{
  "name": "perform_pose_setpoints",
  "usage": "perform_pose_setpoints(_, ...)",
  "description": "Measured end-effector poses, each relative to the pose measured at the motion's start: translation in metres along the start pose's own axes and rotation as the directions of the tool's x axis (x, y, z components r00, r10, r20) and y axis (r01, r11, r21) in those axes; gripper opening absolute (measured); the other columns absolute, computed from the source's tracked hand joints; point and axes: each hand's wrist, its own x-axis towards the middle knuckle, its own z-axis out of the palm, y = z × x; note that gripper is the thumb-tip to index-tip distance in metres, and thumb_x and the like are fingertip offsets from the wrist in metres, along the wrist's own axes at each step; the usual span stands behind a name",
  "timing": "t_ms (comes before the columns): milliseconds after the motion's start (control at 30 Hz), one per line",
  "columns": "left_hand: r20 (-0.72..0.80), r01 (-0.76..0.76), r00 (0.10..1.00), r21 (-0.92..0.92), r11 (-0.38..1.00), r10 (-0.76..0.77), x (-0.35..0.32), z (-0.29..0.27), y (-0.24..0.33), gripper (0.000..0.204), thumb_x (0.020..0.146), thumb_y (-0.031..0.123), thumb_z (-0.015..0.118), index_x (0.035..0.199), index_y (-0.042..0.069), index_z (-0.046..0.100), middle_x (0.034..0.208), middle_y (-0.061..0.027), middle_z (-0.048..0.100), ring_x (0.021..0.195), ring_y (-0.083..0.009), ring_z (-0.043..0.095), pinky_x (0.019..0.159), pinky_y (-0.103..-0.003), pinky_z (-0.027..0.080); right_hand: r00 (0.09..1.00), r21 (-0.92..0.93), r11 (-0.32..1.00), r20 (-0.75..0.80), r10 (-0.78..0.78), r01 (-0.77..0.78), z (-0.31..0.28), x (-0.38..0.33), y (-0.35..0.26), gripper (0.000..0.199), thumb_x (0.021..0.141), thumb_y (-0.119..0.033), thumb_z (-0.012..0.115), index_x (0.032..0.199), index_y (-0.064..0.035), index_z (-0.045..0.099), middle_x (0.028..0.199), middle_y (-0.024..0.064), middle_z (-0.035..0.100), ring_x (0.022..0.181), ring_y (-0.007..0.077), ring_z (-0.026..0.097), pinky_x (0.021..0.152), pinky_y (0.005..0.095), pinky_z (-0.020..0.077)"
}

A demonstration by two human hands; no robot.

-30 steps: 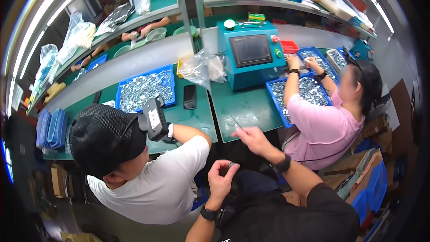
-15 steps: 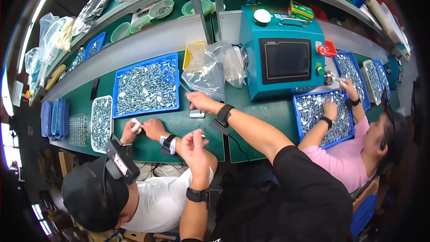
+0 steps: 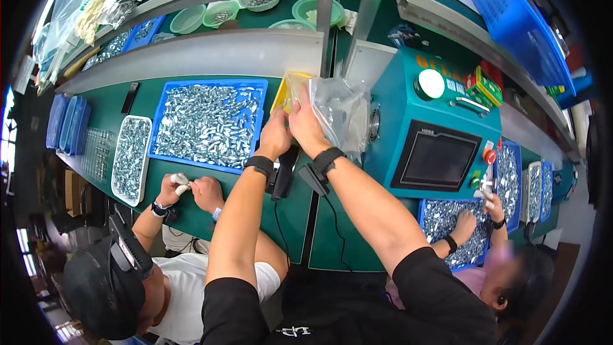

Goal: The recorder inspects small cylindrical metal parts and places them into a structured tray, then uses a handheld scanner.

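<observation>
My left hand (image 3: 274, 135) and my right hand (image 3: 306, 126) meet over the bench, at the near side of a yellow bin (image 3: 281, 94). A clear plastic bag (image 3: 338, 105) lies partly over that bin and reaches right toward the teal machine. My right thumb and forefinger are closed on the bag's left part. Next to them the left fingers are curled; what is between them, if anything, is hidden. Just left of my left hand stands a blue tray (image 3: 211, 124) of small shiny metal parts. Each wrist wears a black band with a dark device.
The teal machine (image 3: 440, 121) with a dark screen stands to the right. At left a co-worker's hands (image 3: 191, 190) work beside a white tray (image 3: 131, 161) of metal parts. Another co-worker's hand (image 3: 465, 225) is in a blue tray at right. A metal shelf edge (image 3: 211, 51) runs behind.
Both my hands have moved forward to the yellow bin and the bag. The left came up from near the co-worker's arm, and the right now touches the bag. My view has shifted and tilted.
</observation>
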Motion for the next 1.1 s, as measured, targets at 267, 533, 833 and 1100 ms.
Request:
perform_pose_setpoints(267,0.297,0.071,0.949,0.12,0.99,-0.103,-0.001,-0.003,-0.002,0.029,0.078,0.026,0.066,0.091,0.004,0.052,0.1,-0.0166,0.055,0.09,-0.0349,0.056,0.077,-0.043,0.046,0.964,-0.354,0.93,0.202,0.174,-0.093,-0.001,0.043,0.017,0.04,0.077,-0.019,0.062,0.108,0.0048,0.053,0.097,0.0284,0.06,0.093,0.0413,0.058,0.082,0.0445,0.0464)
perform_pose_setpoints(533,0.251,-0.067,0.968,0.137,0.988,0.031,0.002,0.005,-0.023,0.026,0.078,0.023,0.065,0.087,0.003,0.051,0.096,-0.0144,0.053,0.09,-0.0348,0.054,0.077,-0.042,0.045,0.997,-0.153,0.987,-0.051,-0.054,0.046,-0.012,0.056,0.007,0.013,0.079,-0.013,0.053,0.084,-0.0002,0.053,0.078,0.0213,0.061,0.075,0.0405,0.059,0.066,0.0484,0.0449)
perform_pose_setpoints(833,0.081,-0.152,0.986,0.132,0.979,0.143,0.008,-0.001,0.0,0.025,0.077,0.02,0.066,0.088,0.001,0.053,0.097,-0.0149,0.051,0.094,-0.0351,0.051,0.08,-0.041,0.045,0.972,-0.18,0.978,-0.19,-0.139,0.105,-0.045,0.062,0.014,0.015,0.074,-0.014,0.059,0.083,-0.0033,0.052,0.068,0.0153,0.058,0.065,0.0346,0.058,0.058,0.0417,0.0444)
perform_pose_setpoints(1100,-0.1,-0.075,0.992,0.067,0.995,0.081,-0.044,-0.013,0.022,0.023,0.075,0.012,0.068,0.085,0.001,0.051,0.091,-0.0156,0.051,0.085,-0.0368,0.051,0.073,-0.043,0.043,0.909,-0.21,0.955,-0.318,-0.268,0.208,-0.057,0.071,0.018,0.015,0.075,-0.013,0.059,0.083,-0.0033,0.052,0.068,0.015,0.058,0.064,0.0347,0.057,0.059,0.0419,0.0445)
